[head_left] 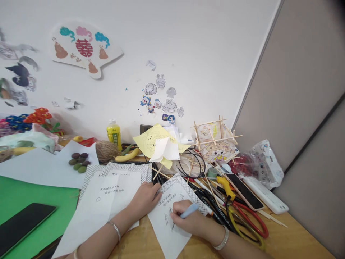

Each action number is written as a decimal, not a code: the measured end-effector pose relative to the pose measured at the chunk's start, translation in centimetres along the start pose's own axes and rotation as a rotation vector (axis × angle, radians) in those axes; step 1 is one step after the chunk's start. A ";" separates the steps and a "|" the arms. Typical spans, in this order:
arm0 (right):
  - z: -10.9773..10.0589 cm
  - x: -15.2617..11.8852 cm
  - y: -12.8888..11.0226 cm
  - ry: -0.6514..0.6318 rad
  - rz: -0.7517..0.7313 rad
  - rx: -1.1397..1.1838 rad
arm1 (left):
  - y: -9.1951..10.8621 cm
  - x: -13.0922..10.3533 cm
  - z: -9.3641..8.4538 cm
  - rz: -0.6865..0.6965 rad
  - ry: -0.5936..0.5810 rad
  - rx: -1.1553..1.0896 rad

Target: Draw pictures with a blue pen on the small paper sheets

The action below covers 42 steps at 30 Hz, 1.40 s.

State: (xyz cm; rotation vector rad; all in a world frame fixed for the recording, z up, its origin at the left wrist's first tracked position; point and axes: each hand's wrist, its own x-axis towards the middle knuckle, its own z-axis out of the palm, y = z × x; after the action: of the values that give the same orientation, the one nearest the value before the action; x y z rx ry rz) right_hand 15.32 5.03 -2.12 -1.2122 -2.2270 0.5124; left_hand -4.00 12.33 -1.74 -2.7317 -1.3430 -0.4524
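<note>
A light blue pen [189, 210] is gripped in my right hand [185, 217], its point down near leafy sprigs drawn on a white sheet [172, 242] with a cross-hatched border and handwritten lines. My left hand [144, 201] rests at that sheet's left edge, over the right side of another handwritten sheet [97, 212]; its fingers lie loosely extended and hold nothing. The two sheets lie side by side on the wooden table, the right one turned at an angle.
Scissors [262, 225], a phone [244, 192], a glue gun [226, 187] and markers crowd the right. Behind stand a yellow bottle [114, 135], a twine ball [106, 151] and a stick frame [215, 140]. A black tablet [24, 226] lies on green paper [61, 203] at left.
</note>
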 end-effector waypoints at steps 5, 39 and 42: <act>0.0 0.1 -0.1 -0.007 0.007 -0.022 | 0.1 0.0 -0.2 -0.013 -0.018 0.011; 0.7 -0.1 0.7 0.000 0.001 -0.153 | 0.1 0.1 -0.1 0.003 -0.008 0.012; 0.5 -0.2 0.6 -0.027 0.001 -0.118 | 0.0 0.1 -0.1 0.005 -0.004 -0.003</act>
State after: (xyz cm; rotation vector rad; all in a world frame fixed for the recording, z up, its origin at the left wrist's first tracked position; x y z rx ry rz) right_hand 15.45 5.15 -2.88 -1.2730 -2.3076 0.4043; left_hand -3.95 12.33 -1.65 -2.7394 -1.3368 -0.4485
